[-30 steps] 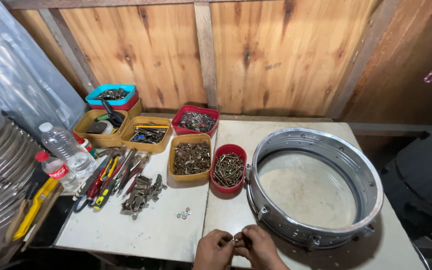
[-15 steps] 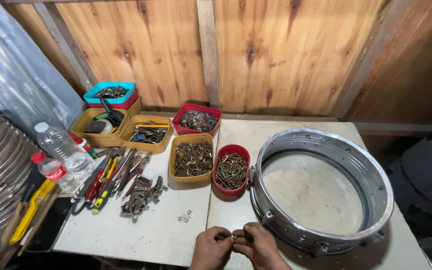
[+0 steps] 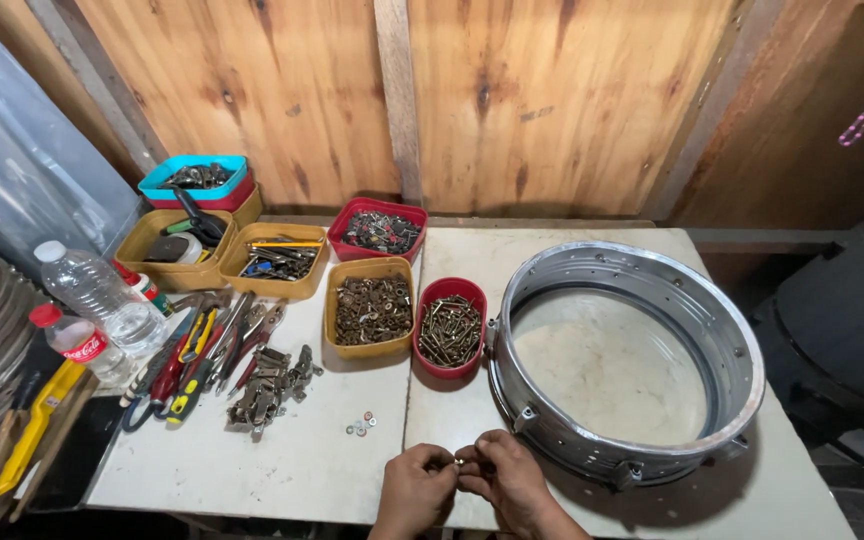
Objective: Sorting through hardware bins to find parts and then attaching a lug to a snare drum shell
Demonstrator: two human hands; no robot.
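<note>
- Wooden walls back the white table (image 3: 282,470); I work at its near edge, just beside the metal drum shell (image 3: 627,360).
- My left hand (image 3: 414,492) and right hand (image 3: 505,482) pinch a small fastener (image 3: 459,462) together; too small to tell, probably a screw with a washer.
- It could slip and roll off the edge.
- Loose washers (image 3: 360,425) nearby could scatter if my wrist brushes them.

Plastic bottles (image 3: 97,290), pliers (image 3: 192,350), screw trays (image 3: 372,310)
</note>
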